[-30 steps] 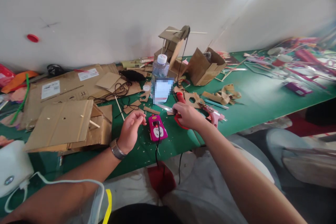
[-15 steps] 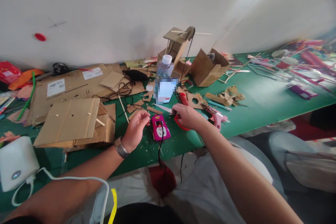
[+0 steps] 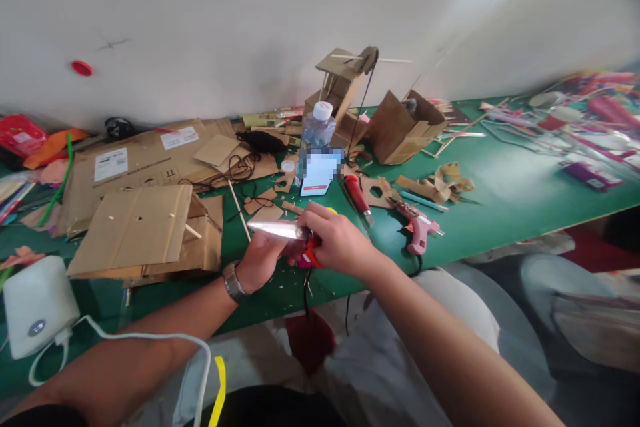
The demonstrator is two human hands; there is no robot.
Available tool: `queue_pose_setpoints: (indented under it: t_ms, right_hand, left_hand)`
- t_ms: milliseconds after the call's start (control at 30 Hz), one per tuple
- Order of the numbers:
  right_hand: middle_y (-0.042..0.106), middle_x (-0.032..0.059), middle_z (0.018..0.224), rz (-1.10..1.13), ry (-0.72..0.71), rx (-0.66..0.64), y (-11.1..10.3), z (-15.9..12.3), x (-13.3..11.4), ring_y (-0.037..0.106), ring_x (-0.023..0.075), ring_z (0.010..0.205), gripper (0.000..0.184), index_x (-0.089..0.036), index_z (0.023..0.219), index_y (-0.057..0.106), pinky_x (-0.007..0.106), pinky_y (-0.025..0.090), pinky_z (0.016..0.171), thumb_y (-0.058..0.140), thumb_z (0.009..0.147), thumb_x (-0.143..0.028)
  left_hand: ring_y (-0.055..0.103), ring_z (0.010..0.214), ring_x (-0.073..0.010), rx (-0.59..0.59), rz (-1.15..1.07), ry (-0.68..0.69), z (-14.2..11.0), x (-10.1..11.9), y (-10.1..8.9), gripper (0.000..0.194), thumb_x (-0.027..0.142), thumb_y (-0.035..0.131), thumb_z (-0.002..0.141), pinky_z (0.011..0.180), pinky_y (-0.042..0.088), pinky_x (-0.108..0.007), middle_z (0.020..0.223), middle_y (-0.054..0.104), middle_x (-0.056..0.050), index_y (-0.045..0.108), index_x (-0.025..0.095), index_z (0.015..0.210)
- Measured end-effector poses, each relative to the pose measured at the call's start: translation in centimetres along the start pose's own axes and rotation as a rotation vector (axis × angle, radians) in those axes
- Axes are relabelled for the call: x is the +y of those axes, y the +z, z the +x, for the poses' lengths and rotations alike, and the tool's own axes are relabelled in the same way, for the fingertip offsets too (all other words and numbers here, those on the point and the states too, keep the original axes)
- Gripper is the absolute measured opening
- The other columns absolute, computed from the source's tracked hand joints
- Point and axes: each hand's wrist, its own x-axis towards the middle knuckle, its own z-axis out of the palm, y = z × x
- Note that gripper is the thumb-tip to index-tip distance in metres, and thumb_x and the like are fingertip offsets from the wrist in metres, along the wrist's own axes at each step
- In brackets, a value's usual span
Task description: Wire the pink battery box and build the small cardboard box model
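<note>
At the far left of the green counter (image 3: 240, 310), a white device (image 3: 30, 300) stands on its side with its cable plugged in at the lower end. Next comes a cardboard model (image 3: 130, 230) with a slanting roof; a stick pokes through it, perhaps as an axle. Behind it a labelled cardboard sheet (image 3: 140, 163) lies flat, pushed back, probably to free the near edge.

The left hand (image 3: 263, 259) is half curled near that edge, its fingers partly hidden behind the scissors (image 3: 280, 230), so I cannot tell whether it grips anything. The blades look closed together and point left across it. A purple socket block (image 3: 303, 262) is mostly covered by the hands. The right hand (image 3: 337, 240) is closed around the red scissor handles, thumb side up, seemingly to steady the blades over the other hand.

Beyond, a phone (image 3: 314, 185) leans against a plastic bottle (image 3: 320, 133), which apparently props its screen towards the person. Farther right lie a red-handled knife (image 3: 357, 195) and a pink glue gun (image 3: 420, 227), both within easy reach.
</note>
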Motion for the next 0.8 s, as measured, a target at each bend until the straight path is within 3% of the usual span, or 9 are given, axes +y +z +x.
queue_pose_setpoints:
  t_ms: [133, 267, 367, 467, 567, 700, 800]
  right_hand:
    - [0.060, 0.0048, 0.092, 0.028, -0.039, -0.008, 1.0, 0.4, 0.2, 0.055, 0.0168, 0.075, 0.023, -0.019, 0.097, 0.060, 0.027, 0.040, 0.066, 0.054, 0.082, -0.003]
    - [0.065, 0.0102, 0.114, 0.216, -0.087, 0.079, 0.9, -0.2, 0.1, 0.064, 0.0190, 0.096, 0.023, -0.020, 0.106, 0.062, 0.029, 0.051, 0.079, 0.059, 0.089, -0.005]
    - [0.063, 0.0116, 0.120, 0.287, -0.017, 0.143, 0.5, -0.5, 0.0, 0.059, 0.0132, 0.078, 0.015, -0.019, 0.105, 0.063, 0.027, 0.050, 0.069, 0.072, 0.093, -0.020]
    - [0.063, 0.0053, 0.098, 0.362, 0.102, 0.153, 0.0, -0.8, -0.3, 0.051, 0.0124, 0.071, 0.025, -0.019, 0.098, 0.062, 0.026, 0.044, 0.063, 0.081, 0.091, -0.035]
    - [0.049, -0.0033, 0.078, 0.687, 0.267, 0.126, -0.2, -1.3, -1.7, 0.046, 0.0107, 0.064, 0.036, -0.021, 0.086, 0.052, 0.024, 0.039, 0.057, 0.077, 0.094, -0.046]
    - [0.040, -0.0074, 0.075, 1.261, 0.463, 0.021, 0.6, -2.7, -5.2, 0.037, 0.0048, 0.047, 0.043, -0.024, 0.092, 0.044, 0.020, 0.025, 0.041, 0.064, 0.100, -0.060]
    - [0.040, -0.0079, 0.074, 1.391, 0.545, -0.021, 1.7, -3.8, -7.6, 0.040, 0.0050, 0.052, 0.048, -0.024, 0.093, 0.042, 0.018, 0.030, 0.045, 0.070, 0.096, -0.063]
  left_hand:
    - [0.055, 0.053, -0.0116, 0.095, 0.025, 0.021, 0.4, -0.3, -0.2, 0.044, 0.055, 0.087, 0.079, 0.049, 0.046, -0.024, 0.065, 0.063, 0.002, 0.069, 0.016, 0.088]
    - [0.055, 0.053, -0.0112, 0.167, -0.023, 0.061, 0.7, 0.2, -0.2, 0.041, 0.054, 0.084, 0.082, 0.048, 0.045, -0.023, 0.062, 0.061, 0.002, 0.065, 0.017, 0.082]
    - [0.052, 0.052, -0.0096, 0.290, -0.082, 0.131, 1.1, 0.9, -0.2, 0.042, 0.055, 0.082, 0.085, 0.047, 0.042, -0.021, 0.059, 0.058, 0.003, 0.062, 0.018, 0.079]
    - [0.048, 0.050, -0.0081, 0.378, -0.110, 0.200, 1.4, 1.6, -0.4, 0.046, 0.060, 0.079, 0.087, 0.047, 0.039, -0.019, 0.056, 0.052, 0.005, 0.061, 0.018, 0.080]
    - [0.045, 0.048, -0.0075, 0.422, -0.093, 0.264, 1.5, 2.0, -0.4, 0.048, 0.061, 0.078, 0.088, 0.046, 0.037, -0.020, 0.053, 0.045, 0.008, 0.060, 0.018, 0.079]
    - [0.042, 0.047, -0.0069, 0.403, -0.030, 0.366, 1.1, 2.5, -0.4, 0.052, 0.056, 0.076, 0.092, 0.047, 0.036, -0.020, 0.052, 0.036, 0.009, 0.046, 0.020, 0.069]
    - [0.041, 0.046, -0.0074, 0.411, -0.007, 0.408, 1.0, 2.9, -0.5, 0.053, 0.055, 0.073, 0.095, 0.047, 0.034, -0.021, 0.051, 0.034, 0.009, 0.042, 0.021, 0.069]
